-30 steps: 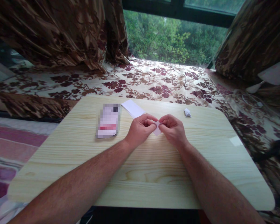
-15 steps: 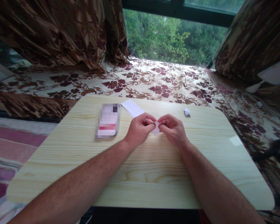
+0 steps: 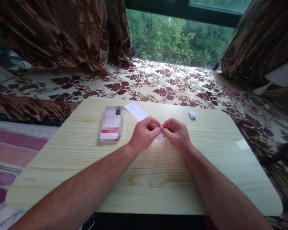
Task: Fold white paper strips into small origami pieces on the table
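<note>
Between my two hands is a small piece of white paper (image 3: 159,137), mostly covered by the fingers, with a pointed lower end showing below them. My left hand (image 3: 145,131) pinches it from the left between thumb and forefinger. From the right, my right hand (image 3: 177,132) pinches it the same way, and the thumb tips nearly meet. Just beyond my left hand lies a stack of white paper sheets (image 3: 136,111). A small folded white paper piece (image 3: 192,115) rests farther back, to the right of my right hand.
A blurred-out phone-shaped object (image 3: 111,124) lies left of the paper stack on the pale wooden table (image 3: 144,185). A whitish patch (image 3: 242,144) is near the table's right edge. Behind the table stretches a flowered cloth (image 3: 163,80) below a window.
The thumbs have come closer together over the small paper, and less of it shows now. Both hands stay in nearly the same place.
</note>
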Demonstrator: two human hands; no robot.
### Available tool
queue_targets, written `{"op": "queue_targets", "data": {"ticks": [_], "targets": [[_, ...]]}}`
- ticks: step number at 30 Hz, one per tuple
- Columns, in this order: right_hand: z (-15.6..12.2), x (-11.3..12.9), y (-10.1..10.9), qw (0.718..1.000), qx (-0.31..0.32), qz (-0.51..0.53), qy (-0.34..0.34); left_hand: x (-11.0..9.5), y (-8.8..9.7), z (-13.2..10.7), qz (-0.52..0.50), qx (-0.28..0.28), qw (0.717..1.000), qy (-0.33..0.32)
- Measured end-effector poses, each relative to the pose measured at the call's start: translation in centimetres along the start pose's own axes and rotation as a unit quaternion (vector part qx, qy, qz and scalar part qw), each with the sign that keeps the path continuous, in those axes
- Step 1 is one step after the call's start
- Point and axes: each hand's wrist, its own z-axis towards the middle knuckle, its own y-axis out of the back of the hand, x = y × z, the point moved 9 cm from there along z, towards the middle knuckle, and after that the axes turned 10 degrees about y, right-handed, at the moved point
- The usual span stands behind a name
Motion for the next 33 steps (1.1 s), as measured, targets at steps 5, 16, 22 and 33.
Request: {"op": "queue_targets", "data": {"ticks": [5,16,22,33], "targets": [[-0.06,-0.37,-0.36,0.999,0.004,0.03,-0.015,-0.19,0.32,-0.03,0.012,-0.017,1.0,-0.007],[-0.15,-0.16,-0.6,0.999,0.014,0.032,-0.006,0.46,0.22,0.34,-0.014,-0.002,1.0,0.008],[-0.03,-0.11,-0.3,0.999,0.004,0.033,-0.008,0.1,-0.01,0.28,-0.039,0.019,0.999,0.021],[0.0,-0.06,-0.02,1.0,-0.005,0.026,-0.011,0.2,0.19,0.31,-0.041,0.003,0.999,0.01]]}}
